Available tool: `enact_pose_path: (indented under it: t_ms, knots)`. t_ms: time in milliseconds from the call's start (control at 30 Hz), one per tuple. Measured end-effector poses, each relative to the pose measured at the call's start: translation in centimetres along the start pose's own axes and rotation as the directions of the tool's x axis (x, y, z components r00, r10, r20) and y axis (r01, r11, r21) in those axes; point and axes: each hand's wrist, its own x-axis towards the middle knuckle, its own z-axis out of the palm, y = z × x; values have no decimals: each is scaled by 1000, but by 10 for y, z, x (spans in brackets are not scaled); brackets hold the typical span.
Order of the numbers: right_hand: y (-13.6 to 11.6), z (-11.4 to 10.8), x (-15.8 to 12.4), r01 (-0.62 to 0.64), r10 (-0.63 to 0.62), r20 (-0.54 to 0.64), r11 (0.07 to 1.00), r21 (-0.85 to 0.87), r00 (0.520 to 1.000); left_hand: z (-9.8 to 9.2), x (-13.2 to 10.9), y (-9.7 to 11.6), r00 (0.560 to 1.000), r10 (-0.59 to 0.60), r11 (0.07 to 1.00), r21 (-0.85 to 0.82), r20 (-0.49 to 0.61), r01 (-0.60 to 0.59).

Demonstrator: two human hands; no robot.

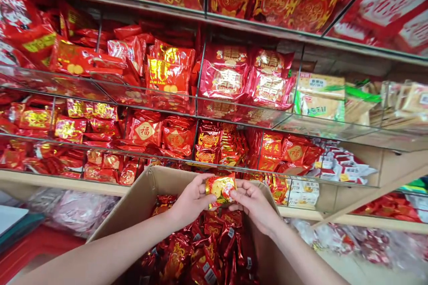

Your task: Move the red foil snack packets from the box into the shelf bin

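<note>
The small, shiny red-and-gold foil packet (220, 188) is above an open brown cardboard box (122, 207) of glossy red packets (203, 254); light, even pressure should spare its contents. Left hand (192, 200) and right hand (256, 205) pinch opposite ends, nearly closed; contact behind is hidden.

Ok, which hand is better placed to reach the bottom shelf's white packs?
Probably the right hand: it's nearer the white packs. Both hands hold the packet; the left hand could keep it.

two hands (190, 201) (257, 202), one held packet (220, 189), one carton (167, 181)
</note>
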Motion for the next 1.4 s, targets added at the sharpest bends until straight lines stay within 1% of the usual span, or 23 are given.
enact_pose_path:
  t_ms: [67,133,267,333,367,400,433,467,500,533,567,600,633,667,733,833,900,967,1033,1100,1167,1267,1400]
  knots:
    - [3,1,-1,-6,7,39,1000,-30,999,-1,-1,-1,1000,3,1000,10,14,-3]
    - [6,3,-3,24,-16,71,994,-102,997,-2,-3,-2,998,41,996,78,45,-45]
    - [10,11,-11,187,-199,-16,943,-274,980,-1,-3,-5,994,104,968,224,43,-111]
    - [8,15,-14,162,-178,-44,954,-254,983,-2,-5,-5,994,105,966,233,35,-110]
    - [3,14,-15,138,-154,-49,959,-247,987,-2,-5,-5,994,96,965,240,57,-107]
    - [-4,12,-14,132,-153,-60,954,-268,986,-3,-6,-6,993,82,961,258,89,-102]
    - [-13,8,-12,153,-191,-87,932,-329,978,-5,-7,-6,991,64,955,282,119,-96]
    - [-25,2,-8,195,-269,-117,881,-432,956,-7,-8,-7,989,43,949,304,140,-84]
    - [-39,-5,-4,243,-373,-130,793,-558,919,-9,-8,-8,989,20,944,322,144,-66]
    - [-54,-13,2,274,-489,-116,652,-707,864,-11,-8,-9,991,-1,941,335,134,-44]
    - [-68,-20,9,284,-577,-48,471,-835,815,-13,-8,-11,993,-18,939,343,116,-23]
    - [-81,-26,16,291,-615,49,300,-908,787,-14,-8,-12,994,-31,935,353,101,-6]
    - [-92,-31,24,304,-591,152,166,-938,792,-15,-7,-12,995,-39,931,365,92,3]
    - [-100,-33,31,318,-541,237,60,-946,807,-16,-7,-13,996,-44,926,377,84,9]
    - [-106,-31,45,347,-408,337,-53,-936,848,-16,-7,-13,996,-51,920,392,73,19]
    - [-97,-21,65,368,-282,378,-89,-926,882,-17,-7,-13,995,-55,908,419,86,14]
    - [-84,-16,77,401,-255,410,-90,-912,875,-19,-8,-15,993,-44,880,474,110,-13]
    - [-72,-15,88,430,-278,445,-114,-895,851,-22,-8,-17,992,-38,840,541,121,-34]
    - [-62,-18,95,419,-340,440,-136,-898,831,-25,-9,-17,991,-42,800,598,127,-43]
    - [-54,-21,98,388,-393,404,-124,-913,826,-27,-9,-16,989,-52,765,642,141,-51]
    - [-50,-23,100,356,-413,362,-96,-930,835,-30,-9,-16,984,-62,721,689,168,-72]
    - [-45,-21,98,310,-433,307,-66,-948,847,-37,-8,-20,968,-106,602,789,228,-120]
    - [-39,-20,91,321,-494,302,-48,-946,815,-50,-10,-27,933,-268,387,913,241,-125]
